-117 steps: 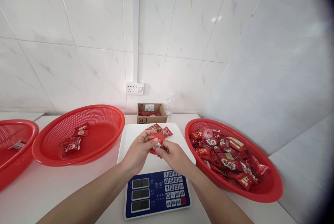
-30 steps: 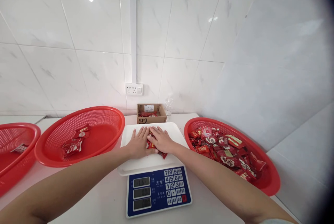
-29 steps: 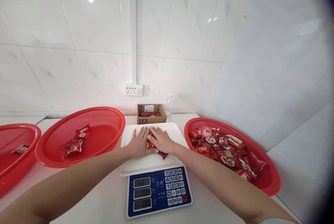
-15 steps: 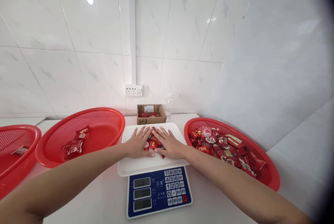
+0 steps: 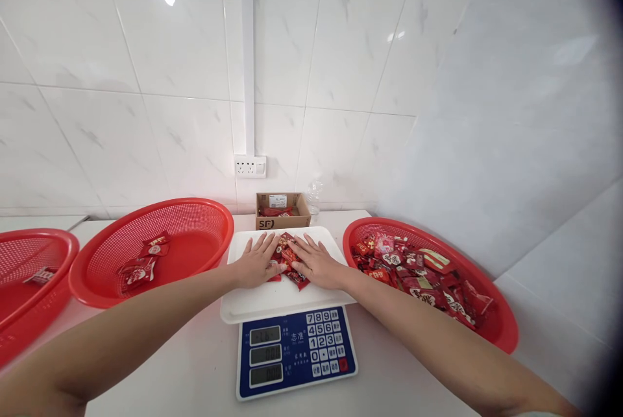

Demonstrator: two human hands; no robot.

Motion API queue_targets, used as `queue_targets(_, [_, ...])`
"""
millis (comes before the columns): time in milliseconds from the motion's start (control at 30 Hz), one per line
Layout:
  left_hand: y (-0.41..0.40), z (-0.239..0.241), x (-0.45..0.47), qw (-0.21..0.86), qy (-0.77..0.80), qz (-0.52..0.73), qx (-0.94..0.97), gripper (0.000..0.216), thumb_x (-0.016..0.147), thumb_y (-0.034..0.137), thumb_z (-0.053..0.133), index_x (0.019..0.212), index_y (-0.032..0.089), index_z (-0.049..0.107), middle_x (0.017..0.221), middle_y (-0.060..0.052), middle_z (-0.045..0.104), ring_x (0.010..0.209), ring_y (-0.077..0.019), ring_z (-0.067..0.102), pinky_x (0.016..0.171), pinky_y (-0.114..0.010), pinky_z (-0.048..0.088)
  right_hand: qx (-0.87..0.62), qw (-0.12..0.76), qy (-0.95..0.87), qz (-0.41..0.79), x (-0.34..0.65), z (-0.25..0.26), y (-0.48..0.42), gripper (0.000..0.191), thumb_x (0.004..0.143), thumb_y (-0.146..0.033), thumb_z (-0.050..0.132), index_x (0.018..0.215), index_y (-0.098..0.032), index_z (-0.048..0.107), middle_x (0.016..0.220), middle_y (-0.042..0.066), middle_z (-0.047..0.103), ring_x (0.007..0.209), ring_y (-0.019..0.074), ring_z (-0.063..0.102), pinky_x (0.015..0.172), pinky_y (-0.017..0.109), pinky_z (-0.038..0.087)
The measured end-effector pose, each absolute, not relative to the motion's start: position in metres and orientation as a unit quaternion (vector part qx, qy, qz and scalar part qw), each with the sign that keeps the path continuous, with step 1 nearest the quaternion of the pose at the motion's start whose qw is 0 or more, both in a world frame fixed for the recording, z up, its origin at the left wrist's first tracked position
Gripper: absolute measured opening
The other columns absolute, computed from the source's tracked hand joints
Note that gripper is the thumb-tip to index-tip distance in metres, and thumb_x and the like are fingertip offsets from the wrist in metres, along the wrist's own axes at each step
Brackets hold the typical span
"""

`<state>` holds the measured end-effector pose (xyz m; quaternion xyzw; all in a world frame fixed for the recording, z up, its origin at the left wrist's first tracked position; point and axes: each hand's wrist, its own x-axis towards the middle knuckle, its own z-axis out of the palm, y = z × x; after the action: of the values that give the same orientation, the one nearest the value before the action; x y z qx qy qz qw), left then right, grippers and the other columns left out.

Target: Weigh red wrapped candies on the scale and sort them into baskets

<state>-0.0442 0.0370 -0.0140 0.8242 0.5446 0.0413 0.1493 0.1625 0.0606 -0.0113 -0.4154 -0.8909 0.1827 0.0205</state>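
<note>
Both hands lie over a small pile of red wrapped packets point(image 5: 288, 255) on the white tray point(image 5: 248, 303) of a digital scale point(image 5: 298, 353). My left hand point(image 5: 257, 264) rests at the pile's left side, palm down with its fingers spread. On the right side, my right hand point(image 5: 317, 264) is likewise flat, fingers apart, touching the packets. Part of the pile shows between the two hands; the rest is covered by them. The scale's blue panel, with three displays and a keypad, faces me below the tray.
A red basket point(image 5: 506, 333) full of packets stands at right. Left are another red basket point(image 5: 214, 216) with a few packets and a further red basket point(image 5: 63, 245) at the edge. Behind the tray sit a cardboard box point(image 5: 282, 217) and a clear plastic bottle point(image 5: 314, 195).
The hands have shifted slightly on the pile and the thumbs have drawn up and apart, so more of the packets shows between them. The view has moved a little.
</note>
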Motion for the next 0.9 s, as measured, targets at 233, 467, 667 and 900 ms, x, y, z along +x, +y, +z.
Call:
queue_targets(233, [0.035, -0.014, -0.044, 0.159, 0.542, 0.041, 0.824, 0.083, 0.082, 0.068, 0.023, 0.145, 0.018, 0.002, 0.153, -0.009, 0.001, 0.138, -0.0269, -0.007, 0.109, -0.051, 0.003, -0.453, 0.026, -0.876, 0.162, 0.170, -0.016, 0.067, 0.068, 0.088, -0.060, 0.016, 0.144, -0.023, 0.016, 0.152, 0.007, 0.013, 0.139, 0.0274, -0.001, 0.108, 0.054, 0.007])
queue_targets(467, [0.034, -0.017, -0.046, 0.152, 0.531, 0.054, 0.832, 0.083, 0.081, 0.069, 0.023, 0.145, 0.019, 0.005, 0.153, -0.007, 0.003, 0.138, -0.0269, -0.007, 0.109, -0.051, 0.003, -0.430, 0.135, -0.889, 0.076, 0.179, -0.003, 0.047, 0.042, 0.085, -0.041, 0.047, 0.121, -0.019, 0.052, 0.122, 0.011, 0.055, 0.113, 0.0250, 0.047, 0.093, 0.039, 0.035])
queue_targets(667, [0.037, -0.020, -0.042, 0.150, 0.530, 0.052, 0.833, 0.080, 0.083, 0.067, 0.022, 0.145, 0.017, 0.010, 0.153, -0.009, 0.006, 0.138, -0.0281, -0.005, 0.109, -0.053, 0.003, -0.436, 0.115, -0.884, 0.121, 0.171, -0.004, 0.022, 0.022, 0.087, -0.035, 0.045, 0.087, -0.022, 0.063, 0.090, 0.003, 0.066, 0.085, 0.0182, 0.059, 0.069, 0.028, 0.040])
queue_targets(900, [0.023, -0.015, -0.032, 0.142, 0.530, 0.061, 0.834, 0.084, 0.081, 0.070, 0.018, 0.145, 0.016, 0.006, 0.152, -0.009, 0.002, 0.138, -0.0266, -0.008, 0.109, -0.051, 0.002, -0.467, 0.162, -0.863, 0.100, 0.165, 0.000, 0.028, 0.024, 0.087, -0.029, 0.043, 0.098, -0.022, 0.062, 0.099, 0.005, 0.064, 0.094, 0.0197, 0.057, 0.076, 0.031, 0.042])
